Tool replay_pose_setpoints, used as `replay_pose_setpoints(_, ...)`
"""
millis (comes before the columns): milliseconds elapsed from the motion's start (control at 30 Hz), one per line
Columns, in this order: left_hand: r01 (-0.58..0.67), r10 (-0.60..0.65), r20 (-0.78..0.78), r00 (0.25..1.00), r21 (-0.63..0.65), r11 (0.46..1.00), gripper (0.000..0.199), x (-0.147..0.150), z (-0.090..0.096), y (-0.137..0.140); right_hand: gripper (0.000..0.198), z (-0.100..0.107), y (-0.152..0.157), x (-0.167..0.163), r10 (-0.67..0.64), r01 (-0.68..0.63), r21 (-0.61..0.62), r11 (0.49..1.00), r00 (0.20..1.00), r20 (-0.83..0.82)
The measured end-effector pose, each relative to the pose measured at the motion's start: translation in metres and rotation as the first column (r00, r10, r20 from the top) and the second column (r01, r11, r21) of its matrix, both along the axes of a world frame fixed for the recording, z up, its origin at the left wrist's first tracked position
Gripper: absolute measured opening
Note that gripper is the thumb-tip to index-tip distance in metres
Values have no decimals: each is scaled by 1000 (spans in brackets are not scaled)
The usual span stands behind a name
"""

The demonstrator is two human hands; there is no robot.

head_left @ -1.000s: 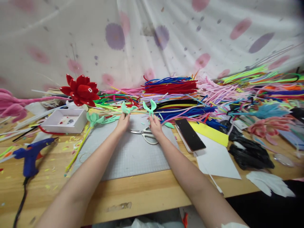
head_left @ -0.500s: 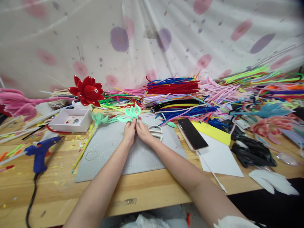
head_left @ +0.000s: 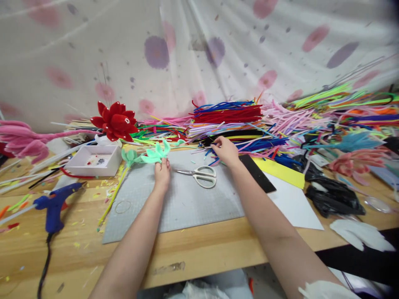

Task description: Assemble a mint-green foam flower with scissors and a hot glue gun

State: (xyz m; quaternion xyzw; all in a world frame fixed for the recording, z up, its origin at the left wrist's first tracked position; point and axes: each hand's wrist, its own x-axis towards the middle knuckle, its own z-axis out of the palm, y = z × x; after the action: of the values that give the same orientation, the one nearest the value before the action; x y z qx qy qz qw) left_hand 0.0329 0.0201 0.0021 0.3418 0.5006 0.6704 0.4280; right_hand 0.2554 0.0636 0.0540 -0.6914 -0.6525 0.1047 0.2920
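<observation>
My left hand (head_left: 162,171) is closed around the base of a mint-green pipe-cleaner flower (head_left: 156,153), its petals spreading above the fingers. My right hand (head_left: 227,151) is over the back right part of the grey cutting mat (head_left: 190,207), close to the pipe-cleaner pile. Its thumb and fingers are curled together; what they hold, if anything, is hidden. Between the hands lie white-handled scissors (head_left: 204,176), blades pointing left. Left of the held flower is another green flower (head_left: 131,157) on a yellow stem (head_left: 112,197). A small green leaf (head_left: 179,142) lies behind.
A blue glue gun (head_left: 56,203), a white box (head_left: 93,161) and a red flower (head_left: 116,121) are at the left. Bundles of pipe cleaners (head_left: 227,113) line the back. At the right are a dark phone (head_left: 257,174), yellow sheet (head_left: 280,171), white paper (head_left: 293,207) and black plastic bag (head_left: 333,197).
My hands were together at the green flower. The left has drawn slightly left and down with it; the right has let go and moved right, where a green leaf lay. The scissors are now uncovered.
</observation>
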Motion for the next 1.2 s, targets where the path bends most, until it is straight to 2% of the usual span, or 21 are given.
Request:
replay_pose_setpoints(67,-1,6,91,996,-47,999,27,-2,3,-1,21,-4,5,14,-19,30,-76,997,989,145)
replay_pose_setpoints(133,5,5,142,990,-69,998,26,-4,5,-2,13,-8,8,16,18,9,-120,993,976,219)
replay_pose_setpoints(200,32,-21,165,986,-67,997,24,-5,5,-4,12,-6,10,10,53,-44,-63,997,989,139)
replay_pose_setpoints(267,57,-46,174,984,-59,997,22,-5,3,-6,15,0,13,-1,117,-112,44,993,985,-126)
replay_pose_setpoints(300,61,-51,174,983,-54,997,21,-5,2,-6,17,4,14,-8,166,-148,83,986,938,-305)
replay_pose_setpoints(367,62,-54,154,987,-43,997,22,-5,-2,-7,19,11,15,-25,226,-214,96,972,751,-621)
replay_pose_setpoints(433,50,-47,102,994,-24,998,23,-4,-8,-6,23,12,13,-45,251,-289,92,953,580,-775)
replay_pose_setpoints(500,9,-9,30,1000,0,1000,23,-3,-12,-6,27,5,6,-66,244,-352,73,933,474,-846)
replay_pose_setpoints(600,-121,122,-17,992,35,992,26,-2,-16,-6,27,-17,-12,-95,164,-390,34,920,304,-938)
replay_pose_setpoints(667,-182,182,12,983,56,982,29,-3,-15,-6,27,-31,-25,-111,94,-368,21,930,182,-979)
replay_pose_setpoints(800,-217,206,123,971,85,972,33,-6,-13,-5,29,-46,-41,-130,-4,-372,-21,928,46,-999)
replay_pose_setpoints(967,-208,196,109,975,119,971,33,-1,-13,-6,31,-47,-43,-140,-40,-392,-24,920,-32,-999)
replay_pose_setpoints(1100,-133,133,8,991,147,980,38,9,-9,-13,25,-52,-47,-150,-39,-437,-26,899,-20,-999)
replay_pose_setpoints(1200,-111,113,-10,994,116,987,40,12,-6,-17,18,-55,-52,-158,0,-391,-2,920,5,-1000)
